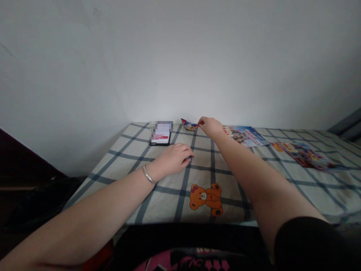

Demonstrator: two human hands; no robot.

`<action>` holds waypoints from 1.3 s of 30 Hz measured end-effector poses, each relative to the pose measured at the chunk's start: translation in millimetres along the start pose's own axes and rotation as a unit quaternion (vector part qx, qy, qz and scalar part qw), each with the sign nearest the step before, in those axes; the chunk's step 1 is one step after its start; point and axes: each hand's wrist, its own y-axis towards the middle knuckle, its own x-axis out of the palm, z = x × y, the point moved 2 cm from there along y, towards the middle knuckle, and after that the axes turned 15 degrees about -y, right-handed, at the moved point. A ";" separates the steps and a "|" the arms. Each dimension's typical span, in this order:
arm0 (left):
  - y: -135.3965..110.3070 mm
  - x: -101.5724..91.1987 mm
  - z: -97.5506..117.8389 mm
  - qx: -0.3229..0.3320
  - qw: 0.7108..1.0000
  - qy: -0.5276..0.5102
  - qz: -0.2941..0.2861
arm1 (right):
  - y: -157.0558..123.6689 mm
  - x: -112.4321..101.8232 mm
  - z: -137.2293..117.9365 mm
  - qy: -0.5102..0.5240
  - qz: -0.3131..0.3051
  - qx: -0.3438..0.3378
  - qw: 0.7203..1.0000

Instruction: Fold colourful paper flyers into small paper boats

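My right hand (211, 127) pinches the near end of a folded printed paper (189, 124) in red, blue and white. This paper curves up at its far-left tip, close to the wall at the back of the table. Lower and to the left, my left hand (176, 159) rests on the checked tablecloth (180, 188) with fingers loosely bent and the thumb apart, nothing in it. A silver bangle (148, 174) circles that wrist. Just behind the left hand lies a phone (161, 134) with its screen lit and partly blurred.
Two colourful printed leaflets lie to the right, one (246, 136) beside my right wrist and another (308, 155) farther right. An orange teddy bear picture (207, 199) is on the cloth near the front edge. A white wall (180, 60) borders the back; a black bag (42, 205) is at lower left.
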 end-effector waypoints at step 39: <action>1.1 -0.6 0.6 0.011 1.000 -0.010 -0.001 | -62.8 16.8 77.7 -0.068 -0.052 -0.020 0.996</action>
